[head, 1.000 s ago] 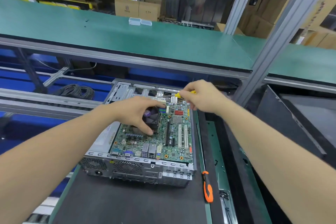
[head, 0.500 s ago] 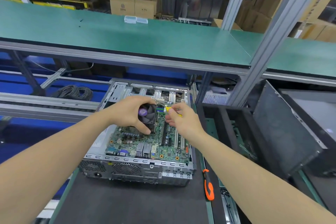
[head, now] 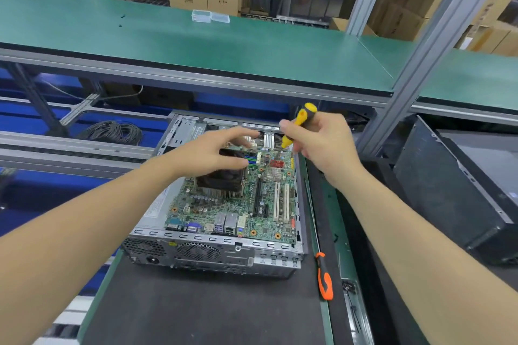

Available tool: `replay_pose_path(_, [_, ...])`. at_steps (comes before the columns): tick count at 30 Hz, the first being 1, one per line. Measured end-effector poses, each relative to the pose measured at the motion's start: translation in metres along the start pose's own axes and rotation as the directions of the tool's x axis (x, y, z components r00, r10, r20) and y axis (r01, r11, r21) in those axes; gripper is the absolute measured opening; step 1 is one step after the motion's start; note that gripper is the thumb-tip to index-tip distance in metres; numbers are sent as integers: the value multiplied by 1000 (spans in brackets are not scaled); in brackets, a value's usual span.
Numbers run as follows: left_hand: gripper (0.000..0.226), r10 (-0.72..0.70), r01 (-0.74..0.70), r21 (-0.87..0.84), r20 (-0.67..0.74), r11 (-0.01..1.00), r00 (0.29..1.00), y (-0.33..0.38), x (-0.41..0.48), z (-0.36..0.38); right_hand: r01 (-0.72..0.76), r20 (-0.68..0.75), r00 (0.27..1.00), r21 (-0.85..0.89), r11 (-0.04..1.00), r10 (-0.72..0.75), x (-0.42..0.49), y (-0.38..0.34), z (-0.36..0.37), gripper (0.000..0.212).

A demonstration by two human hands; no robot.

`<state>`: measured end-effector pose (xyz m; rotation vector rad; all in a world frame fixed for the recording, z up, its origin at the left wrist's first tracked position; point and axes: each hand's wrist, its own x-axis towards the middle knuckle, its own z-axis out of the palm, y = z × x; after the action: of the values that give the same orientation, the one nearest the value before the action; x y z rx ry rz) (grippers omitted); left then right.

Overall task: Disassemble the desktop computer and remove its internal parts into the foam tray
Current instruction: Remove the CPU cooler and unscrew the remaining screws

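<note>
Likely the unscrewing step: right hand [head: 322, 148] grips the screwdriver [head: 298, 124]; left hand [head: 207, 155], fingers spread, hovers over the fan [head: 221, 179]. Next, seat the tip.

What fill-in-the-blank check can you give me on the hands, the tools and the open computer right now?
1. The right hand grips a screwdriver with a ____ and black handle.
2. The left hand is spread over the fan, which sits on the ____ circuit board.
3. A second screwdriver, orange and black, lies on the mat to the ____ of the computer case.
Missing words: yellow; green; right.
</note>
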<state>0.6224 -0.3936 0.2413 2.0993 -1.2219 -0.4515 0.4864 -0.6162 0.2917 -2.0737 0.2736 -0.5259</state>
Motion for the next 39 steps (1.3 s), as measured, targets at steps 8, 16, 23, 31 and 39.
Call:
replay_pose_path(8, [11,115,-97,-263,54,960,992,7,8,6,255,35,966,-308,916,-257,-12,-32,25,40])
replay_pose_path(16, [10,119,-100,-337,36,936,992,-5,9,5,266,82,964,-297,917,-253,-13,-29,39,40])
replay_pose_path(23, [19,121,-108,-321,21,941,992,-8,9,7,271,102,962,-282,920,-252,-13,-30,43,40])
replay_pose_path(31, [8,119,-102,-297,37,949,992,-9,9,5,262,191,959,-308,915,-210,-9,-33,41,40])
replay_pose_path(39, [19,108,-110,-307,-24,945,994,0,7,8,304,381,917,-481,822,-116,10,-66,25,40])
